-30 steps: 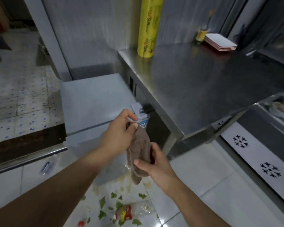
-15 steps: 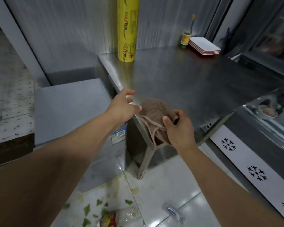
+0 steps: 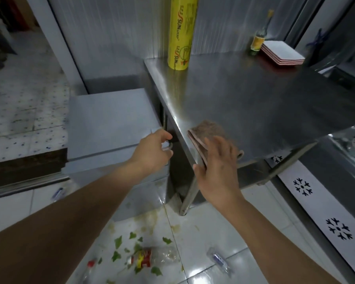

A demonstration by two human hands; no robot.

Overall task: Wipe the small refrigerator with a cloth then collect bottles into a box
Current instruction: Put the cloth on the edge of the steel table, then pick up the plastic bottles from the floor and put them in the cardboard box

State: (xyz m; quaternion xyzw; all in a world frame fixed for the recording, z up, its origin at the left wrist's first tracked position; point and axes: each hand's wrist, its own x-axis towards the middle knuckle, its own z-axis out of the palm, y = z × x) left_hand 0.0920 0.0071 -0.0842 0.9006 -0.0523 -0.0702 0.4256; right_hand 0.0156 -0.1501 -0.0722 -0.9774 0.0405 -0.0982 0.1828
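The small grey refrigerator (image 3: 111, 124) stands low beside the steel table (image 3: 264, 95). A folded brown cloth (image 3: 209, 130) lies on the table's near left corner. My right hand (image 3: 219, 169) lies flat on the cloth with fingers spread, and its thumb is at the table edge. My left hand (image 3: 154, 152) hovers at the refrigerator's front right corner with loosely curled fingers and holds nothing. Crushed plastic bottles lie on the floor: one with a red and yellow label (image 3: 143, 260), one with a blue label (image 3: 217, 260), one with a red cap (image 3: 89, 267). No box is in view.
A tall yellow wrap roll (image 3: 181, 33), a small glass bottle (image 3: 257, 41) and stacked white plates (image 3: 281, 52) stand at the back of the table. Green leaf scraps (image 3: 118, 242) and wet stains litter the white floor tiles. A white freezer panel (image 3: 320, 201) runs along the right.
The cloth went from both hands in the air onto the table corner. My right hand now lies flat on it, and my left hand let go and moved to the refrigerator corner.
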